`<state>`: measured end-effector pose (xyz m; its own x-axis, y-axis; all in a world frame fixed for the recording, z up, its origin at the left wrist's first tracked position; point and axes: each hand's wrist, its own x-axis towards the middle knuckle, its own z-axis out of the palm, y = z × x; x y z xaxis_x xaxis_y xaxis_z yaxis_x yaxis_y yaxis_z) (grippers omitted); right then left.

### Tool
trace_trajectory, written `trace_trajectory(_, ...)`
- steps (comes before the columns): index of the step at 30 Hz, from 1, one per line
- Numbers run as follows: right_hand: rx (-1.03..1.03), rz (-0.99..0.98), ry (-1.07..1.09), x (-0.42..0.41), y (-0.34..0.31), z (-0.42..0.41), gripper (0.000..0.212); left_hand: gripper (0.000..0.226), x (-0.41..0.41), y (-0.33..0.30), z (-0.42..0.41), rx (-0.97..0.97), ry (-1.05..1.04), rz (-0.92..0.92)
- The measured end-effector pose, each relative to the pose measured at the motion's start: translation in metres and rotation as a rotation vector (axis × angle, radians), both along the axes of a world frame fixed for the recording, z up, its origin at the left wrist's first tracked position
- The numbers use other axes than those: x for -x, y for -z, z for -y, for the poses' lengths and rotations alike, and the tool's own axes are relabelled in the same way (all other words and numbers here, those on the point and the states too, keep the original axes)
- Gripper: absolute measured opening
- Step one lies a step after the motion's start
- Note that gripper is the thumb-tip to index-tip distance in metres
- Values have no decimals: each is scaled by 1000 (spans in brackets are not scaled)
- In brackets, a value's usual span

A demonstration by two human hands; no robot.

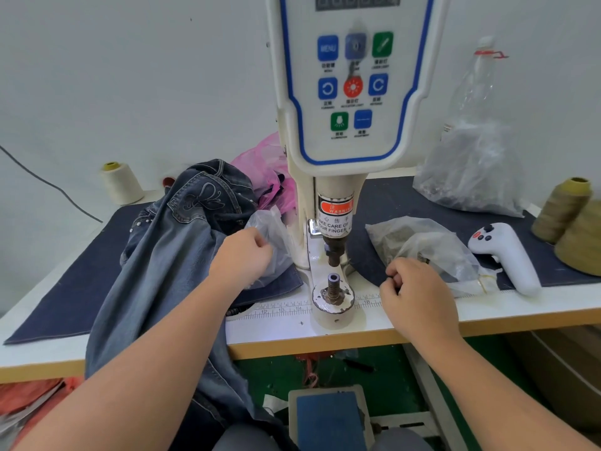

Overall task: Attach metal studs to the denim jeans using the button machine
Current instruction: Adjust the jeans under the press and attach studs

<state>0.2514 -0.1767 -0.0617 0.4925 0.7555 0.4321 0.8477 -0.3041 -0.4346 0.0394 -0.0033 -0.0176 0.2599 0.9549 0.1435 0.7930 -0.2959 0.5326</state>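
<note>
**Denim heaped left, both hands at the bags beside the press**

Bare fingers of the left hand (244, 252) are curled into the edge of a clear bag (271, 245) lying just beyond it, apparently pinching the plastic, though the fingertips are hidden behind the knuckles. The right hand (414, 288) is closed in a loose fist, fingers tucked under, at the near edge of a second bag (422, 245); it seems to hold something small, but what, if anything, I cannot tell.

Between the two hands stands the machine (351, 92), its lower die (333, 288) a dark post on a chipped white base, the upper punch (335, 252) hanging straight above it with a gap between them. Nothing lies on the die.

Under and left of the left forearm are the jeans (175, 249), piled on the table (325, 330) and spilling over its front edge toward the floor. An embroidered pocket faces up at the far end of the pile, with a row of small pale studs (140, 222) at its left.

Right of the right hand lies a white handheld controller (507, 255) on a dark cloth mat (390, 203). Beyond it sit a larger clear bag (471, 170), a plastic bottle (474, 89), and two olive thread cones (562, 209). Far left of the left hand stands a cream cone (122, 183); a pink bag (270, 170) shows behind the jeans. Below, near the knees, is a blue pedal (328, 418).
</note>
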Motion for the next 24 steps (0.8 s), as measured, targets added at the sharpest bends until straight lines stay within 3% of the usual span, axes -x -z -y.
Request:
trace_trajectory(5, -13, -11, 2, 1, 0, 0, 15, 16, -8, -8, 25, 336, 22, 537)
trace_trajectory(9, -14, -12, 4, 0, 1, 0, 13, 11, -13, -18, 55, 659, 183, 775)
trace_trajectory(13, -15, -17, 10, 1, 0, 0, 12, 8, -17, -19, 77, 717, 333, 692)
trace_trajectory(24, 3, -23, -15, 0, -1, 0, 5, 20, -29, -16, 84, 687, 334, 583)
